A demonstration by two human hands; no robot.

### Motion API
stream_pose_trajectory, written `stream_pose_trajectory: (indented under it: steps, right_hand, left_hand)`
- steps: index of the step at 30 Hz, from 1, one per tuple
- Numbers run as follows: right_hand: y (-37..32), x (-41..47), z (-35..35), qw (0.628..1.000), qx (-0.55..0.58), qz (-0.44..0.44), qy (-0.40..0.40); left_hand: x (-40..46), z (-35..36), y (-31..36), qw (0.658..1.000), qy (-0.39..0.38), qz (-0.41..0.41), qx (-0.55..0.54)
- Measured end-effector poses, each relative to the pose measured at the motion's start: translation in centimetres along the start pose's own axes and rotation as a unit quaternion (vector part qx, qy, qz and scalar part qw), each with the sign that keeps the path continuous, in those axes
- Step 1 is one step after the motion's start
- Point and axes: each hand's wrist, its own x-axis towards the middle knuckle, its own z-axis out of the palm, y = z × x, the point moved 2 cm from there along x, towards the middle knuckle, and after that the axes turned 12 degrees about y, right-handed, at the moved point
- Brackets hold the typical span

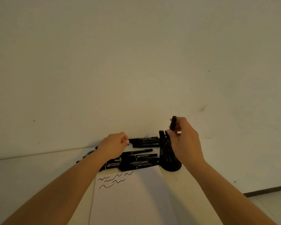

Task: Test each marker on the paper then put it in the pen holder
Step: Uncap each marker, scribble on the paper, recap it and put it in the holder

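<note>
A white sheet of paper [136, 200] lies on the table with several black squiggles near its top left. Behind it, several black markers [139, 157] lie in a pile against the wall. A black pen holder [169, 159] stands at the pile's right end, with markers sticking up in it. My right hand [185, 140] grips a black marker [173, 122] upright just above the holder's mouth. My left hand [113, 145] reaches to the pile, its fingers curled at the left end of a marker at the back; whether it grips the marker is unclear.
The white table [31, 176] runs up to a plain wall [136, 62] right behind the markers. At the right the table ends and a floor with a dark skirting line [266, 190] shows below.
</note>
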Motion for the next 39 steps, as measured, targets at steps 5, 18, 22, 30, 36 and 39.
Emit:
stream_pose_trajectory:
  steps: [5,18,22,30,36,39]
  right_hand:
    - [2.1,-0.2,1.4,0.999,-0.023,0.02,-0.033]
    - [4.5,-1.0,2.0,0.992,-0.084,-0.004,-0.093]
    - [4.6,-1.2,2.1,0.991,-0.099,-0.003,-0.092]
    - [4.1,-1.3,2.5,0.985,-0.135,-0.022,-0.1]
    - [3.7,-1.0,2.2,0.985,-0.136,-0.014,-0.109]
    - [3.4,-0.9,2.2,0.983,-0.14,-0.004,-0.12]
  left_hand:
    - [3.0,2.0,-0.5,0.999,-0.035,-0.014,0.016]
    - [5.6,7.2,-0.2,0.997,-0.047,0.057,0.038]
    - [5.5,7.6,0.3,0.995,-0.032,0.081,0.043]
    - [5.7,7.6,1.2,0.986,-0.018,0.135,0.098]
    - [5.4,7.6,1.3,0.989,-0.002,0.117,0.091]
    - [5.1,7.6,1.3,0.985,-0.03,0.127,0.112]
